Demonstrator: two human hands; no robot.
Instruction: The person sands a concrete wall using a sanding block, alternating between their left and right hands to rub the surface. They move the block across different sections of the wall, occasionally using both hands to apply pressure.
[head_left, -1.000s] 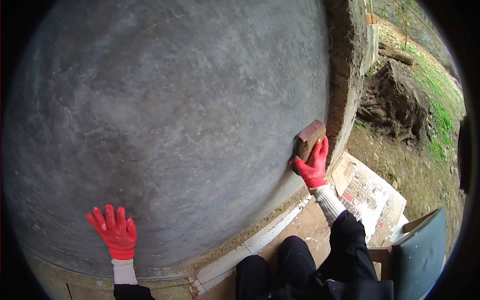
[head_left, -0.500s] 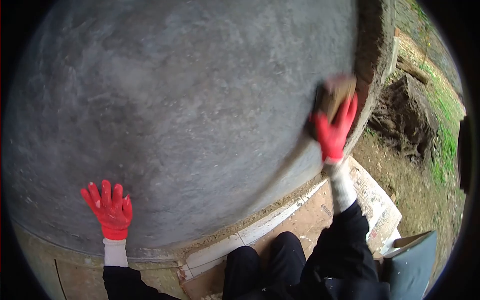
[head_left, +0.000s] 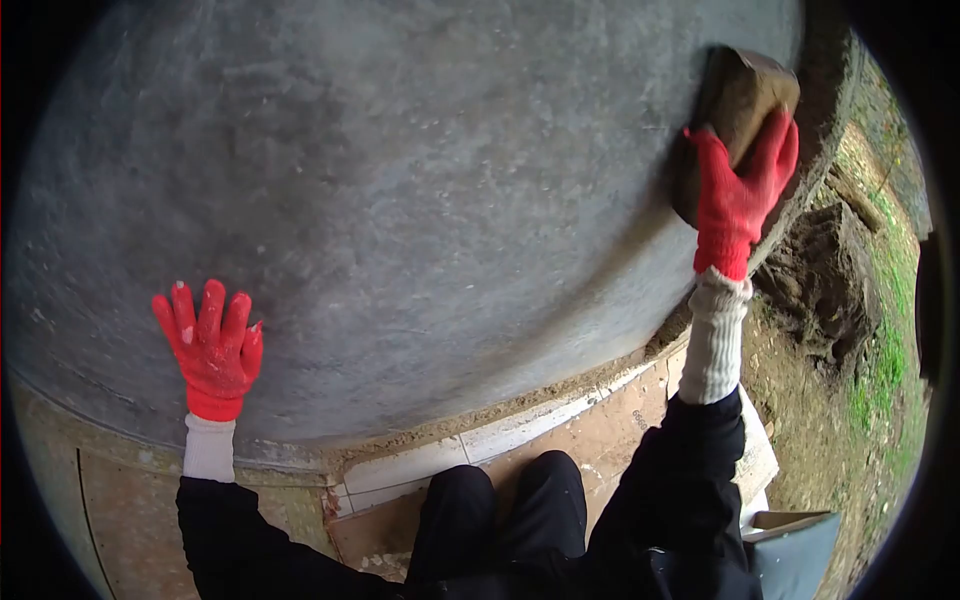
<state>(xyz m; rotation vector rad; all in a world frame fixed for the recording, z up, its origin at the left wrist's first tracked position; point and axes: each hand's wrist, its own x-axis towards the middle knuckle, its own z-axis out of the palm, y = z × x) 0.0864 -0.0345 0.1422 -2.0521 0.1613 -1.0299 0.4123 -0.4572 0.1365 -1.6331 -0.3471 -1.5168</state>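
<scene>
A grey cement-plastered wall [head_left: 430, 200] fills most of the view. My left hand [head_left: 210, 350], in a red-coated glove with a white cuff, lies flat against its lower left part, fingers spread, holding nothing. Near the wall's right edge, my right hand [head_left: 740, 190], gloved the same way, grips a brown block-shaped plastering float [head_left: 745, 105]. The float's face is turned to the plaster and hidden. Thumb and fingers lie along its two sides.
A rough mortar edge [head_left: 825, 130] borders the wall at right. White tiles [head_left: 415, 463] and brown cardboard [head_left: 590, 435] lie along its foot, by my knees. A dark clod or stump [head_left: 825, 275] sits on soil at right, above a grey-blue box-like object [head_left: 795, 560].
My right hand has moved the float up and to the right along the wall. The view has shifted slightly; my left hand stays spread on the plaster.
</scene>
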